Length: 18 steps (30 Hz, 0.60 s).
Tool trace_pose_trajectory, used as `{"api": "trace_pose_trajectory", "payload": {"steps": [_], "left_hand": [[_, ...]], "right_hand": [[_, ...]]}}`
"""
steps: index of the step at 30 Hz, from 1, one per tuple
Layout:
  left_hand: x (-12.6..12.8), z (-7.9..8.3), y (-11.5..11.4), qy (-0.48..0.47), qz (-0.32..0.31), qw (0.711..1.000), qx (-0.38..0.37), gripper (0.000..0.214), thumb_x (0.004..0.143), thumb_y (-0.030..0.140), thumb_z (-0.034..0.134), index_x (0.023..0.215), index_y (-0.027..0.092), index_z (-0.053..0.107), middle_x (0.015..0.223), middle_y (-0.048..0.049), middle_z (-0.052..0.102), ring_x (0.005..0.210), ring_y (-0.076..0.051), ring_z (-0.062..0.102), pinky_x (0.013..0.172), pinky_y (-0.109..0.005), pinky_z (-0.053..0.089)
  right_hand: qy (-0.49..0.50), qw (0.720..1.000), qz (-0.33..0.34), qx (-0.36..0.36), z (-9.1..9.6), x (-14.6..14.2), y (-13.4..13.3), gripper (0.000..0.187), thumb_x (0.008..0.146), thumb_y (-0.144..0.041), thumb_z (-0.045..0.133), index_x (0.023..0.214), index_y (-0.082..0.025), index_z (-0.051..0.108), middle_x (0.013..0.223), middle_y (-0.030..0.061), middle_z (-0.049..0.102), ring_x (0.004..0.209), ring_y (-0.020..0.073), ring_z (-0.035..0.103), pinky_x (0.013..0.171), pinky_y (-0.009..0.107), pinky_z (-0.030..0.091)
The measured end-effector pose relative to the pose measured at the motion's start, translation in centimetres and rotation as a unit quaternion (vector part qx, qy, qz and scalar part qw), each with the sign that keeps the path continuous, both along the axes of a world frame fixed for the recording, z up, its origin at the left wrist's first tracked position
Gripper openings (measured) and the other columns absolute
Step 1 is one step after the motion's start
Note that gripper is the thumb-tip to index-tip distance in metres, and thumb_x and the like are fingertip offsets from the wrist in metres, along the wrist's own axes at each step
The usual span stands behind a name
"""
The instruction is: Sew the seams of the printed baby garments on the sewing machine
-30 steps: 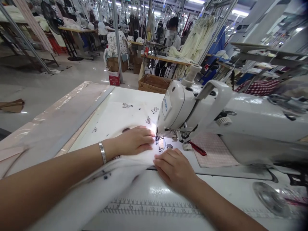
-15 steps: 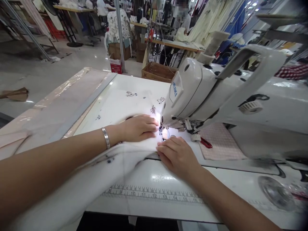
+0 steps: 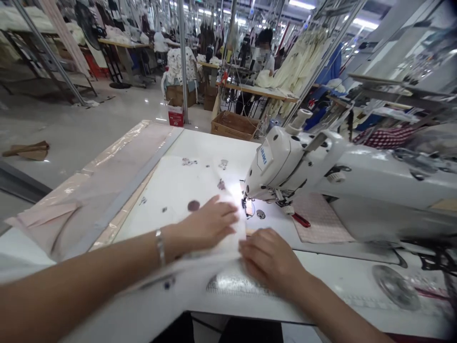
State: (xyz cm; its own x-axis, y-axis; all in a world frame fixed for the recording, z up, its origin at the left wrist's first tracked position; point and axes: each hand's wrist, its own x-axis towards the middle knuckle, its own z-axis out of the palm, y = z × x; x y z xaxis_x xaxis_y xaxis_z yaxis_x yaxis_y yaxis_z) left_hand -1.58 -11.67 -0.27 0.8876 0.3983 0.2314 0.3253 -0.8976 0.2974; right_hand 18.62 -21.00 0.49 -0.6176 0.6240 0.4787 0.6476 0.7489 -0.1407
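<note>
Over on the floor behind the work, a brown cardboard box (image 3: 235, 126) stands with its top open, its contents too hard to make out from here; near it a red box (image 3: 175, 116) has something white at its mouth, just beside a metal pole (image 3: 183, 62).

Counting what is close by, I get two bare hands, one white sewing machine (image 3: 282, 157), one red-handled tool (image 3: 302, 220) and one piece of pink checked cloth (image 3: 324, 221), which lies beneath the machine's arm. The white printed cloth (image 3: 178, 190) is spread to the left of the needle, its edge close to the lit presser foot, and part of it sags toward the person. The left hand (image 3: 210, 224) rests on it with fingers loosely spread, palm down (a silvery bracelet (image 3: 160, 247) circles that wrist). The right hand (image 3: 269, 255) is bent and narrow at the cloth's near right edge, touching it; whether it pinches the cloth, I cannot tell.

The table (image 3: 335, 281) is white, with a printed ruler scale (image 3: 246, 288) along the near side and a pinkish sheet with shiny film (image 3: 117, 176) on the left. Beyond the pale, glossy floor (image 3: 135, 107), another person (image 3: 262, 52) is at a separate table, among hanging garments.
</note>
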Motion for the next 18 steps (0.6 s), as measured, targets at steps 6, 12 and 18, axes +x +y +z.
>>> {"api": "trace_pose_trajectory", "payload": {"steps": [6,12,18], "left_hand": [[-1.5,-1.2,-2.5,0.023,0.087,0.996,0.008,0.031,0.093,0.017,0.043,0.123,0.022,0.052,0.139,-0.0099,0.044,0.129,-0.026,0.038,0.107,-0.047,0.030],[-0.9,0.8,-1.5,0.109,0.134,0.985,0.028,0.051,0.096,0.041,0.040,0.140,0.015,0.035,0.148,-0.0151,0.031,0.137,-0.031,0.026,0.111,-0.054,0.019],[-6.3,1.5,-8.4,0.126,0.026,0.991,-0.034,0.059,0.094,0.051,0.040,0.146,0.027,0.023,0.154,-0.0046,0.021,0.140,-0.027,0.023,0.115,-0.050,0.010]], "right_hand": [[0.033,0.993,0.048,-0.101,-0.1,-1.4,-4.7,0.011,0.089,-0.012,0.050,0.089,-0.017,0.059,0.078,0.0026,0.063,0.074,0.0154,0.051,0.067,0.031,0.038],[0.069,0.993,-0.042,-0.084,0.3,-0.9,-4.8,0.019,0.090,-0.010,0.049,0.104,-0.018,0.058,0.092,0.0051,0.066,0.082,0.0162,0.055,0.070,0.032,0.041],[0.109,0.985,-0.060,-0.122,-0.4,-1.5,-6.3,0.019,0.091,-0.012,0.048,0.105,-0.019,0.059,0.091,0.0050,0.063,0.082,0.0186,0.053,0.071,0.034,0.040]]}}
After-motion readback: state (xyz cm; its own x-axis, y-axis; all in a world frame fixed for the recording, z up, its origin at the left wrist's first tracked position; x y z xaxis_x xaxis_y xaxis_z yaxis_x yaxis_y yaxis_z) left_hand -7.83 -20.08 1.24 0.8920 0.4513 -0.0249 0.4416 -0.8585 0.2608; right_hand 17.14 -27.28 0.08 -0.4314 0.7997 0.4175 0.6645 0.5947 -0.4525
